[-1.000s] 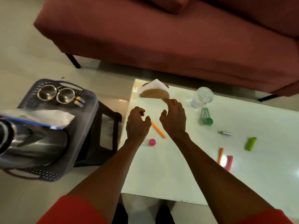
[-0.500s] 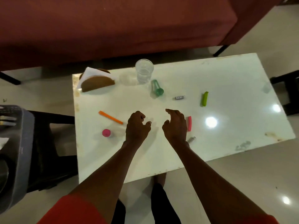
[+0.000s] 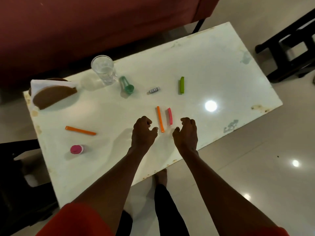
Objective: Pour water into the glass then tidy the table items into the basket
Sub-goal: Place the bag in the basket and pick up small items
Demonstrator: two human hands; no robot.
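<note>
On the white table (image 3: 213, 68) stand a glass (image 3: 103, 69) holding water, a brown napkin holder (image 3: 52, 95) with white napkins, a teal clip (image 3: 127, 86), a small grey cell (image 3: 154, 90), a green clip (image 3: 182, 85), a short orange clip (image 3: 160, 119), a pink clip (image 3: 170, 116), a long orange clip (image 3: 80, 130) and a pink-lidded jar (image 3: 76, 149). My left hand (image 3: 144, 132) and my right hand (image 3: 186, 133) hover over the near edge, either side of the short orange and pink clips, fingers loosely curled and holding nothing. The basket is out of view.
A dark red sofa (image 3: 85, 23) runs behind the table. A black stool (image 3: 293, 43) stands at the right, and another dark stool (image 3: 17, 176) sits at the left. My foot (image 3: 161, 176) is on the glossy floor beside the table's near edge.
My view has swung right, away from the basket, which has left the frame. Both hands have moved right along the table and now flank the short orange and pink clips.
</note>
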